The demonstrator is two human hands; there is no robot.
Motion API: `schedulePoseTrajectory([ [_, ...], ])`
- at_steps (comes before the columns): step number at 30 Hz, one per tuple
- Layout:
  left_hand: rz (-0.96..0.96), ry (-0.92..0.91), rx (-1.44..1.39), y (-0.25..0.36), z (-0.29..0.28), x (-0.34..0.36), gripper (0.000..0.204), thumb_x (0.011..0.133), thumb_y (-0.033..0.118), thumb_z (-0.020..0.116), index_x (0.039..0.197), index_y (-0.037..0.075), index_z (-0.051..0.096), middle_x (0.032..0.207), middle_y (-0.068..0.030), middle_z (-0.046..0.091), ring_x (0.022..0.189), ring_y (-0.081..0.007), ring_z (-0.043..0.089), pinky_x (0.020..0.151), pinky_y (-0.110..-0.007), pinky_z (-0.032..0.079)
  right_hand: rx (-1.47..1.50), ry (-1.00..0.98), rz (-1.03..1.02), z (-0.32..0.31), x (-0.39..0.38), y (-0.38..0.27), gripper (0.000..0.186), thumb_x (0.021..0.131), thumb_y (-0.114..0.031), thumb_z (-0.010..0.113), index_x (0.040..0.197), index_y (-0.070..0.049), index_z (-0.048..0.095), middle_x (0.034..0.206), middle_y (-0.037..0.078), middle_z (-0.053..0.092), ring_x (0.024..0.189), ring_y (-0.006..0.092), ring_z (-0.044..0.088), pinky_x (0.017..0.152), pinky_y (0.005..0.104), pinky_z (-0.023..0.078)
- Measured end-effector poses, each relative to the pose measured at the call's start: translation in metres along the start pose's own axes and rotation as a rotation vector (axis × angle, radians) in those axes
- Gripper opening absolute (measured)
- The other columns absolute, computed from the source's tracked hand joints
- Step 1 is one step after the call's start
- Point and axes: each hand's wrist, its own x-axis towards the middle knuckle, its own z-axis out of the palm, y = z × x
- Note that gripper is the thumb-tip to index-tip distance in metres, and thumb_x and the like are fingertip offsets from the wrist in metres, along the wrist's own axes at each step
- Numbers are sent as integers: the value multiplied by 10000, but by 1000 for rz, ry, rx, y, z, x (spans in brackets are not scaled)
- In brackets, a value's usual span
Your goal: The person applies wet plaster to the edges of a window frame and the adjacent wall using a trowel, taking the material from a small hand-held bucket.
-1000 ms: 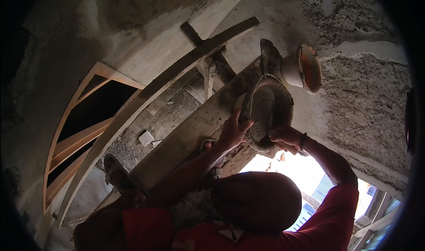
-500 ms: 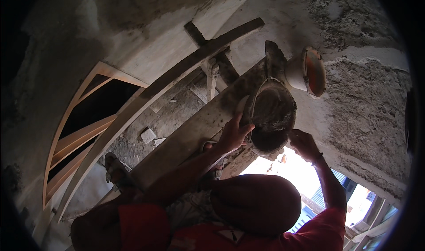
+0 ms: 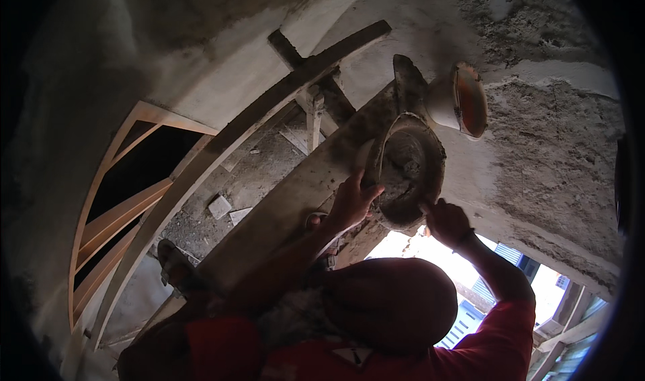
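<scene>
A mortar-crusted bucket [image 3: 440, 154] stands tilted in front of me, with grey wet-looking mortar [image 3: 404, 167] inside. Its near-left rim is gripped by my left hand [image 3: 352, 201], thumb lying over the edge and the other fingers round the outside. At the bucket's near-right rim my right hand [image 3: 446, 221] is closed, its index finger along the edge. Whatever it may hold is too dark to make out. Just beyond the bucket a dark, flat board [image 3: 408, 84] juts up.
A second bucket [image 3: 470, 100], orange inside, sits to the far right by the rough wall [image 3: 551, 159]. A wide plank [image 3: 269, 210] runs diagonally under the bucket. Leftward are a curved wooden beam [image 3: 235, 126] and an arched wooden frame [image 3: 87, 226]. Bright daylight enters through an opening [image 3: 396, 245].
My right hand has moved a little left along the bucket's near rim. More of the grey mortar shows inside. My left hand keeps its hold, and the whole view has shifted slightly.
</scene>
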Motion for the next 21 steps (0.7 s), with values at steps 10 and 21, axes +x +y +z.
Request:
schedulePoseTrajectory([
  [10, -6, 15, 6, 3, 3, -2, 515, 878, 191, 656, 1257, -69, 424, 935, -145, 593, 690, -154, 635, 481, -294, 593, 205, 95, -21, 4, 10, -12, 278, 870, -119, 517, 1131, -85, 609, 609, 90, 552, 449, 224, 521, 452, 384, 453],
  [21, 6, 43, 4, 9, -4, -4, 502, 874, 209, 662, 1245, -58, 455, 926, -132, 588, 650, -148, 618, 487, -319, 600, -44, -55, 207, -106, 45, 32, 345, 809, -198, 611, 1136, -119, 535, 761, 153, 633, 649, 311, 640, 590, 434, 534],
])
